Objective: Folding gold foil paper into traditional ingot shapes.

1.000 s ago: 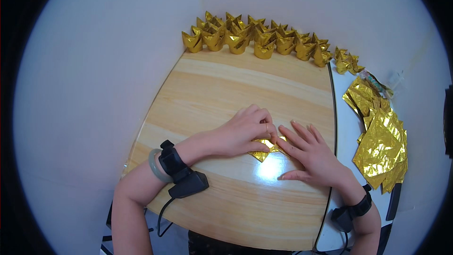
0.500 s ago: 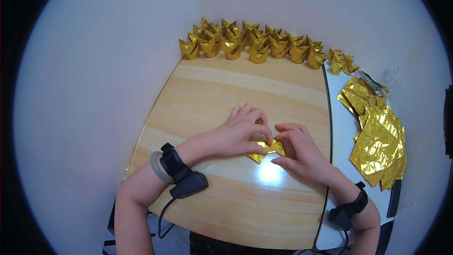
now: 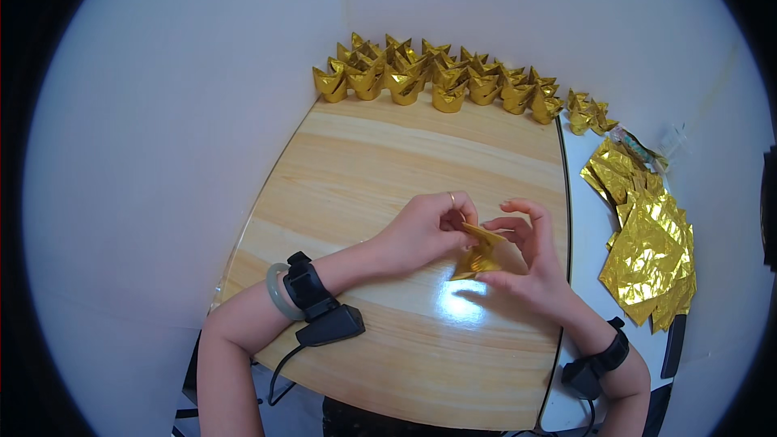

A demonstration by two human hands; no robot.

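Foil [image 3: 479,260] is pinched near its top by the left hand [image 3: 433,229], thumb against fingers, apparently so it stands tilted over the table [image 3: 364,162]. The right hand [image 3: 541,263] curves around its right side, thumb by the lower edge, perhaps to steady it; whether it grips, I cannot tell. Gold boats [image 3: 447,98] line the far edge, likely to leave working room. Sheets [image 3: 647,255] lie piled at right, seemingly for easy reach.

The half-folded gold piece [image 3: 479,260], boat-shaped ingots [image 3: 405,87] and stacked sheets [image 3: 647,255] look like glossy, creased foil paper. The wood-grain tabletop [image 3: 421,154] is smooth and shiny; the bangle [image 3: 273,291] looks polished.
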